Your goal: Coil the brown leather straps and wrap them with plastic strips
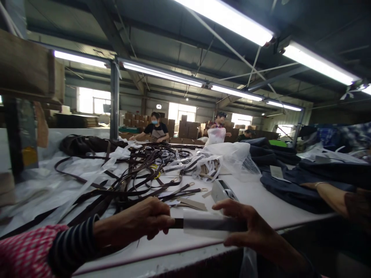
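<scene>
My left hand (146,218) is closed, pinching the end of a dark strap (177,223) between thumb and fingers. A translucent white wrapper (199,222) lies around the strap, right of that pinch. My right hand (252,227) curves round the other end, its forefinger along the upper side and its thumb below; the remaining fingers are hidden. Just beyond, a white tape-dispenser-like device (223,191) stands on the white table (246,193). Flat beige card pieces (193,204) lie left of it, near strap ends with gold-coloured metal clasps (204,189).
Tangled dark straps (136,170) cover the table's left and middle. Clear plastic bags (228,154) lie farther back. At right, another person's hand (330,195) touches dark folded fabric (295,185). Co-workers (158,131) stand across the table. A metal post (114,104) rises at left.
</scene>
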Demonstrator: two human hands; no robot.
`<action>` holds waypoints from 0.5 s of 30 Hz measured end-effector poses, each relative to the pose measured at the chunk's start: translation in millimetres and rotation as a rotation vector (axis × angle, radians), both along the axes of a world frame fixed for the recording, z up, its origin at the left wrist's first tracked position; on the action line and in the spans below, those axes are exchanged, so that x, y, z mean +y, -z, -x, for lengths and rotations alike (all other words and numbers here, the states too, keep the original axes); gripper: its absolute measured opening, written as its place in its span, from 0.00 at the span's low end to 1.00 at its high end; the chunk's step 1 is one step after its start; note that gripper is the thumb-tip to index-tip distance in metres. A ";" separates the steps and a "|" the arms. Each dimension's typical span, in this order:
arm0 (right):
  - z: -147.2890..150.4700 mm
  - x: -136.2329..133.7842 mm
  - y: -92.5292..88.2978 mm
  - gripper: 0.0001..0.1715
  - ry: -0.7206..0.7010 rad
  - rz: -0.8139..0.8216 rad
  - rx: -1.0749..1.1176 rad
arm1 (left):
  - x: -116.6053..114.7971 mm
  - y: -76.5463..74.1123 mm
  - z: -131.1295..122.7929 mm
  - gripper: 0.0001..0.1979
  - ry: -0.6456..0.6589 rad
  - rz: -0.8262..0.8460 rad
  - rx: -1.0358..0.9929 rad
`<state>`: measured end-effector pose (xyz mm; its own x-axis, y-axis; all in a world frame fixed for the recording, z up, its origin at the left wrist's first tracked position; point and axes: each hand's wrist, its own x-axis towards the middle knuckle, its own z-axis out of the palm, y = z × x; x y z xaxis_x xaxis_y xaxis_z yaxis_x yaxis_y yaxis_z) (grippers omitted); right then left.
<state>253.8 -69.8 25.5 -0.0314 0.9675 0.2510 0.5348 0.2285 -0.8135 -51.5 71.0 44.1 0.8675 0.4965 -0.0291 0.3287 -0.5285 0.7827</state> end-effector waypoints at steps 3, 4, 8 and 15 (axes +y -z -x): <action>-1.6 6.6 -3.4 0.10 0.037 -0.252 -0.161 | -0.5 5.9 1.0 0.16 0.043 0.361 -0.083; -1.2 9.4 -5.1 0.11 0.028 -0.326 -0.191 | -2.7 6.8 1.3 0.14 0.060 0.443 -0.105; 1.1 21.2 -8.4 0.14 0.064 -0.552 -0.251 | -14.3 12.2 -0.1 0.11 0.109 0.640 -0.179; 0.4 39.1 0.4 0.15 0.151 -0.647 -0.268 | -36.5 36.2 -9.9 0.12 0.116 0.800 -0.199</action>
<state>253.3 -30.7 25.1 -0.0498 0.6260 0.7783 0.7612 0.5283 -0.3763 -41.6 34.5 7.9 0.9382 0.2980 -0.1760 0.1223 0.1900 0.9741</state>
